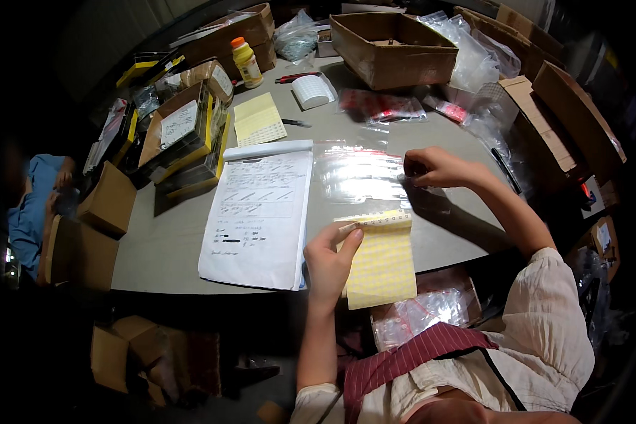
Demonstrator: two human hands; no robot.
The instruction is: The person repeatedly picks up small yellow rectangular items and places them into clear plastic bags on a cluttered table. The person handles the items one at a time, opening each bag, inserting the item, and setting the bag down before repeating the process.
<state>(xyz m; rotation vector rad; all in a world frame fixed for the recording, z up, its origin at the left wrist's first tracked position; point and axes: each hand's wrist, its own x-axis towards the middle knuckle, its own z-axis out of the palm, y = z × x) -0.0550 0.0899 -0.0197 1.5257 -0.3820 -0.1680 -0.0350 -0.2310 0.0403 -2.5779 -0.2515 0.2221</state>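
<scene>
A yellow sheet of small stickers (381, 265) is pinched between the thumb and fingers of my left hand (332, 258), its lower part hanging past the table's front edge. Just beyond it, clear zip bags (360, 173) lie flat on the table, shining under the light. My right hand (437, 168) rests at their right edge with its fingers curled together. Whatever those fingertips hold, if anything, is too small to make out. Left of the bags lies a notepad (258, 212) with handwritten pages.
A second yellow sheet (259, 119), a pen (297, 123), a white label roll (314, 90) and red-printed packets (381, 104) lie farther back. An orange-capped bottle (246, 62) stands near cardboard boxes (396, 53). Below the table edge sits a box of clear bags (427, 314). Another person's blue sleeve (32, 212) shows at left.
</scene>
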